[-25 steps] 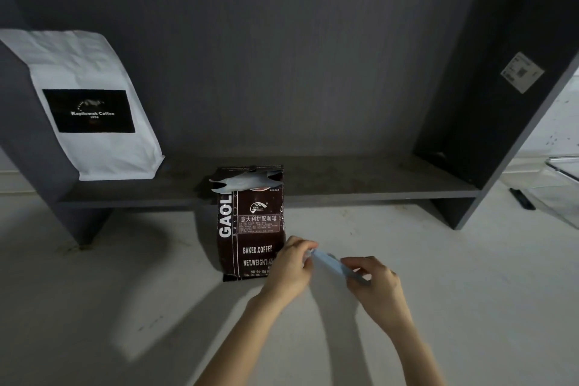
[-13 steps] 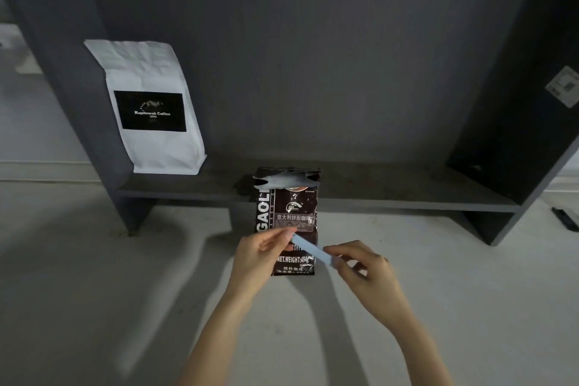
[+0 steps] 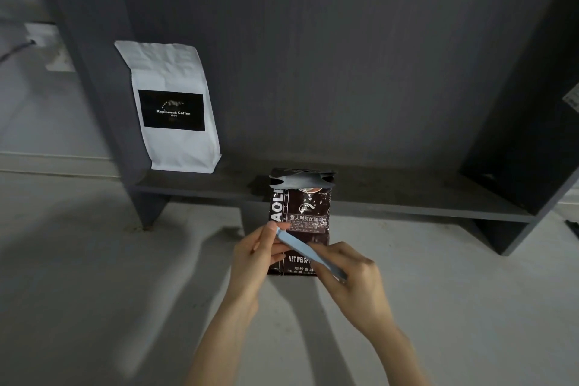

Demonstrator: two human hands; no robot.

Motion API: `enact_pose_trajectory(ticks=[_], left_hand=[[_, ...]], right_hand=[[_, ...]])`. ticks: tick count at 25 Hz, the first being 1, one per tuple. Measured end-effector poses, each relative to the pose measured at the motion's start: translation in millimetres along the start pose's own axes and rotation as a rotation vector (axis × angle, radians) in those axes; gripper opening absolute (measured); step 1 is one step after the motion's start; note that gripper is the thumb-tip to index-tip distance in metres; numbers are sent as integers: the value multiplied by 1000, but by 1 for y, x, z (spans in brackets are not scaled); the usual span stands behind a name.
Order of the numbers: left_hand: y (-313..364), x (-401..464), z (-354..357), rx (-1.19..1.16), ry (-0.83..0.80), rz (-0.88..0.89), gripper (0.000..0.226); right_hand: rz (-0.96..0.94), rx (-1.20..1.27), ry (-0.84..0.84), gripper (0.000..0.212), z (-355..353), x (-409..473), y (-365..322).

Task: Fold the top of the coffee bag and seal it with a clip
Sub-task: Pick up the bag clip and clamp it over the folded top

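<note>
A dark brown coffee bag (image 3: 302, 211) stands upright on the pale floor in front of a low shelf, its silvery top (image 3: 301, 179) crumpled and spread open. A long light-blue clip (image 3: 299, 247) is held slanted in front of the bag's lower half. My left hand (image 3: 257, 255) pinches the clip's upper left end. My right hand (image 3: 351, 280) grips its lower right end. Both hands cover part of the bag's lower print.
A white coffee bag (image 3: 175, 110) with a black label leans on the left of the dark grey shelf (image 3: 407, 200). The shelf's side panels rise at left and right. A wall socket (image 3: 50, 47) sits far left. A dark object (image 3: 571, 227) lies at the right edge.
The view has swung left, shifting the scene rightward in frame. Both hands with the clip have risen and now sit in front of the brown bag, where before they were to its right.
</note>
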State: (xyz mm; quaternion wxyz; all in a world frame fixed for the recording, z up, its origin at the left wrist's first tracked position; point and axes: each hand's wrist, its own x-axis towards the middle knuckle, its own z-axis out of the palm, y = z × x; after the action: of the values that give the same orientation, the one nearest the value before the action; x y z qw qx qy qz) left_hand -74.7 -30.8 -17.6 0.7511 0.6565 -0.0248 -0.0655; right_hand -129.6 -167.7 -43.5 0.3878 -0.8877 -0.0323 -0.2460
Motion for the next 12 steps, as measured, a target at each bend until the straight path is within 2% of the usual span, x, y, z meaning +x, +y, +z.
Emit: enact_pose_trajectory(ticks=[8, 12], left_hand=[[-5, 3, -7, -72, 36, -126, 24], [-1, 5, -14, -78, 88, -114, 25]], right_hand=[[-50, 99, -33, 30, -1, -1, -9], [55, 196, -33, 21, -3, 0, -8]])
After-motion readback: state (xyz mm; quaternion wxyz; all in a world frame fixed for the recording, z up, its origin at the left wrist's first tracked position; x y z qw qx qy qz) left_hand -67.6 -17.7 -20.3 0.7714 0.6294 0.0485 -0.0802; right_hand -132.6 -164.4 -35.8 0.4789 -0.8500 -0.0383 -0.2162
